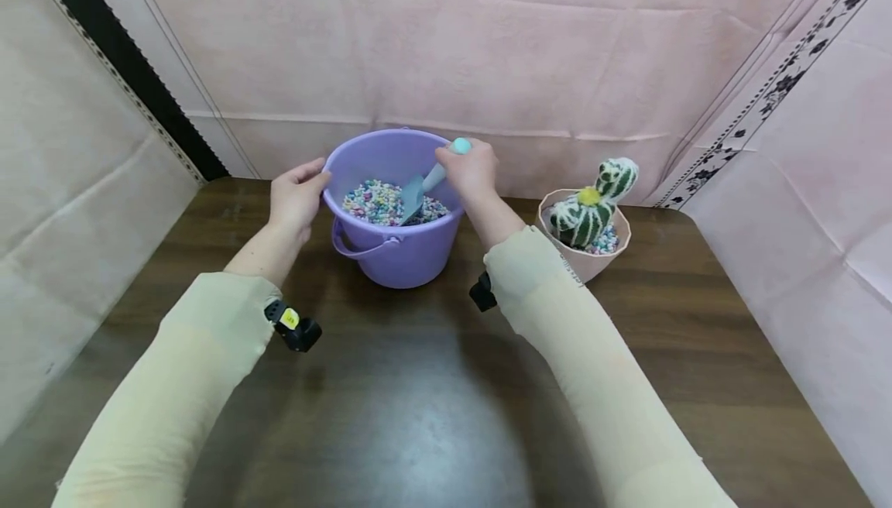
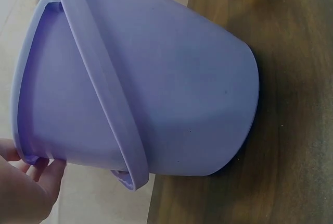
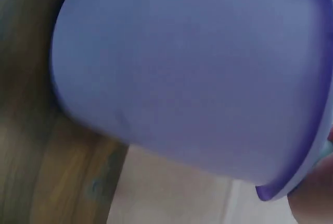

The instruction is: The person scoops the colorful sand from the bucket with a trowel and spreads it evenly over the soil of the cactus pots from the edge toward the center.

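— Bracing the round lilac plastic bucket near the wooden table's far edge? Left hand, fingers straight against the rim.
— Right hand clenched round the pale-blue plastic trowel, blade sunk among coloured pebbles for scooping.

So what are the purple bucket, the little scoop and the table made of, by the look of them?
The purple bucket looks like moulded plastic: smooth, even colour, soft sheen, a one-piece rim and handle. The scoop in the right hand seems plastic too, pale blue-grey and matte. The table shows dark wood grain with a glossy reflection; real wood or laminate, I cannot tell.
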Available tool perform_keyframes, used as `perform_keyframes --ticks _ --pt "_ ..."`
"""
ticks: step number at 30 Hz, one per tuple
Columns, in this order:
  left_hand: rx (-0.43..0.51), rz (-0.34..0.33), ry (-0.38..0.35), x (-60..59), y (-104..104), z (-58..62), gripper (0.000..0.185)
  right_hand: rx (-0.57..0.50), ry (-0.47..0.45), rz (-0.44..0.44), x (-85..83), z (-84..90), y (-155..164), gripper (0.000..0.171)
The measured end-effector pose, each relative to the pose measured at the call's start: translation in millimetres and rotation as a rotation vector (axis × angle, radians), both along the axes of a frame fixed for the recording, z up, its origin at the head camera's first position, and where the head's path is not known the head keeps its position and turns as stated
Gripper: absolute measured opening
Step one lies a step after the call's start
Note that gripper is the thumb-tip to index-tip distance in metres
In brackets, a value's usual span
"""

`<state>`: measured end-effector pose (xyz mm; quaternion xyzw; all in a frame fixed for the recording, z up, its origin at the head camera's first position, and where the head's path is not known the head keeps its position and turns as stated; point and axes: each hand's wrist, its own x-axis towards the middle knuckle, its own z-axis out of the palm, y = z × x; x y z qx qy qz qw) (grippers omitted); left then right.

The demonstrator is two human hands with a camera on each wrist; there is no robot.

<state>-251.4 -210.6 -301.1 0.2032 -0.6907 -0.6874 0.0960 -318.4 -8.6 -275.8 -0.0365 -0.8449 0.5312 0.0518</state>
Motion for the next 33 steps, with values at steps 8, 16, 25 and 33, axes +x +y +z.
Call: perform_keyframes --ticks 8,16,25,33 --pt "0.043 0.006 0.012 -1.3 0.1 0.0 0.045 -0.169 -0.111 0.049 6.2 2.2 -15.8 0.008" --pt "0.036 0.003 0.011 -1.7 -0.3 -2.0 0.044 -0.368 -0.156 0.054 10.6 -2.5 -18.4 0.023" --pt "0.034 0.011 0.015 -1.4 -0.2 3.7 0.044 -0.565 -0.165 0.018 15.8 2.1 -19.4 0.007" --pt "0.022 0.002 0.004 -1.3 -1.3 2.7 0.043 -0.659 -0.143 -0.001 18.9 0.1 -21.4 0.01"
